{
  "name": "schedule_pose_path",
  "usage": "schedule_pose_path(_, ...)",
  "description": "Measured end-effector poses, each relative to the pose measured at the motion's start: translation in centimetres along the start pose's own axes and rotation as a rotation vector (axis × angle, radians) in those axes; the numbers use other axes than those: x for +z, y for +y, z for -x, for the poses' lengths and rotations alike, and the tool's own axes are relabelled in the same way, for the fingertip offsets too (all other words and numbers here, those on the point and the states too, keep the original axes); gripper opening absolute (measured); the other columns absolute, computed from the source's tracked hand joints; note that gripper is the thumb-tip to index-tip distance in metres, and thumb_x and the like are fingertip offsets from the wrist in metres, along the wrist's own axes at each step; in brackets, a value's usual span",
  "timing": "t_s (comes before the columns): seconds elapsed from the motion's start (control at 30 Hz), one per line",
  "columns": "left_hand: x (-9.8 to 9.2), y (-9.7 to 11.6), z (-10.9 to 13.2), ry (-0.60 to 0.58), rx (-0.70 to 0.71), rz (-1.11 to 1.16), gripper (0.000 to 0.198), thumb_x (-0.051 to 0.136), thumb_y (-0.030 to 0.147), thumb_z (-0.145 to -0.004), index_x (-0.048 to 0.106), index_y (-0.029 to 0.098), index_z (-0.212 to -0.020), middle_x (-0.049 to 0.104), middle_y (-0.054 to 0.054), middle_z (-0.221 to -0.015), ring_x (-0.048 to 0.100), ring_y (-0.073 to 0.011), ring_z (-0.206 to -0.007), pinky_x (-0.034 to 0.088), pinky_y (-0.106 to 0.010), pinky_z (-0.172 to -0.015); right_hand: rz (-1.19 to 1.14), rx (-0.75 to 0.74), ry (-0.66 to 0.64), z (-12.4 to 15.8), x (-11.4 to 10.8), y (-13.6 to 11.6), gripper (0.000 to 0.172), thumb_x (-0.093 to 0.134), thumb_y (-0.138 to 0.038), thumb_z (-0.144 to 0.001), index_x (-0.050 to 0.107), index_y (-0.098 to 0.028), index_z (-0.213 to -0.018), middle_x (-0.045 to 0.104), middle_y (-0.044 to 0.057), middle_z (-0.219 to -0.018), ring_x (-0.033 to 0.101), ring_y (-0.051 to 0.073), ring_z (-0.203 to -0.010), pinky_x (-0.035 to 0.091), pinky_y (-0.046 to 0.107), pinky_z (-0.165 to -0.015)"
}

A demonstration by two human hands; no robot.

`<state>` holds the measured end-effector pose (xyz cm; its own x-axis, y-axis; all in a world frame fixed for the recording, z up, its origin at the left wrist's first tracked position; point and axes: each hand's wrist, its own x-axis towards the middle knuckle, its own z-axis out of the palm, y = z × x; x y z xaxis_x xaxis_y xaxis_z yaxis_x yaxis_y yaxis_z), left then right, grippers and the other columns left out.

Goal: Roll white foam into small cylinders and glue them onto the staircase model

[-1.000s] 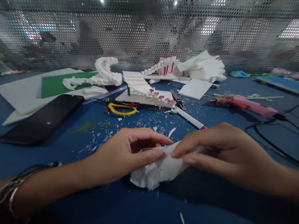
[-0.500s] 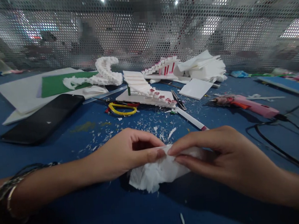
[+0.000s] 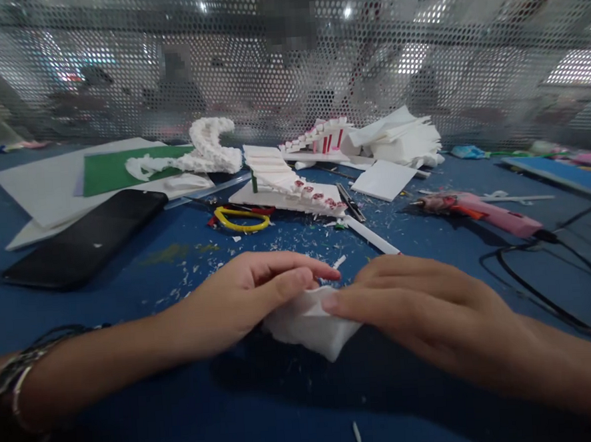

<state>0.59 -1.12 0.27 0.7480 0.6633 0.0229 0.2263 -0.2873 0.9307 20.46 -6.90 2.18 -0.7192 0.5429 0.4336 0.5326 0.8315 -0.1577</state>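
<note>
A crumpled white tissue (image 3: 312,328) is held between both hands, just above the blue table (image 3: 187,414). My left hand (image 3: 252,293) grips its left and upper side, with the thumb on top and the index finger stretched past it. From the right, my right hand (image 3: 415,300) holds the tissue with its thumb over the near face; its other fingers are partly hidden behind. Beyond the hands lie small white scraps and a white strip (image 3: 371,235). Farther back stands a white stepped model (image 3: 293,184) with red-patterned pieces.
Yellow-handled scissors (image 3: 241,219) and a black phone (image 3: 89,237) lie to the left. On the right is a pink glue gun (image 3: 495,215) with a looping black cable (image 3: 512,288). Paper sheets (image 3: 47,179), another white model (image 3: 320,139) and a perforated metal screen (image 3: 266,69) are behind.
The tissue has been turned and folded into a more compact shape. My right hand has rolled over it, its back now facing up; my left thumb has shifted up and back.
</note>
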Motion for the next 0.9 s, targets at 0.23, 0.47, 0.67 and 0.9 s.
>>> schedule_pose_path(0.23,-0.1,1.7,0.4,-0.031,0.118,0.084,0.025,0.052,0.022,-0.078,0.056,0.022,-0.103,0.064,-0.002,-0.095,0.06,-0.0116,-0.084,0.048,-0.017,-0.066,0.43,-0.325,0.1,0.0,-1.3,-0.3,0.024,0.035,-0.015,-0.087,0.056,-0.015,-0.099,0.067,0.007,-0.092,0.059,0.016,-0.091,0.047,0.029,-0.071)
schedule_pose_path(0.47,-1.8,2.9,-0.2,-0.049,0.31,-0.134,0.039,0.057,0.02,-0.075,0.047,0.021,-0.112,0.061,-0.002,-0.092,0.058,-0.0112,-0.083,0.046,-0.018,-0.069,0.964,-0.693,0.085,-0.7,-2.9,-0.3,0.018,0.045,-0.016,-0.083,0.06,-0.022,-0.091,0.069,0.004,-0.09,0.06,0.015,-0.087,0.049,0.024,-0.065)
schedule_pose_path(0.67,-0.5,2.0,0.1,-0.028,0.763,-0.889,0.023,0.036,0.011,-0.085,0.059,0.01,-0.089,0.062,-0.007,-0.078,0.051,-0.0139,-0.069,0.04,-0.023,-0.067,0.72,-0.376,0.0,0.4,-1.4,0.2,0.019,0.041,-0.012,-0.084,0.058,-0.014,-0.092,0.068,0.006,-0.088,0.059,0.016,-0.081,0.047,0.028,-0.067)
schedule_pose_path(0.9,0.5,-0.7,-0.2,-0.233,0.544,-0.694,0.008,0.052,0.016,-0.079,0.058,0.013,-0.075,0.059,-0.004,-0.079,0.053,-0.0128,-0.071,0.042,-0.019,-0.063,0.089,0.2,-0.245,0.7,1.8,-0.7,0.018,0.051,-0.032,-0.08,0.055,-0.015,-0.085,0.06,0.005,-0.08,0.054,0.017,-0.074,0.043,0.029,-0.063)
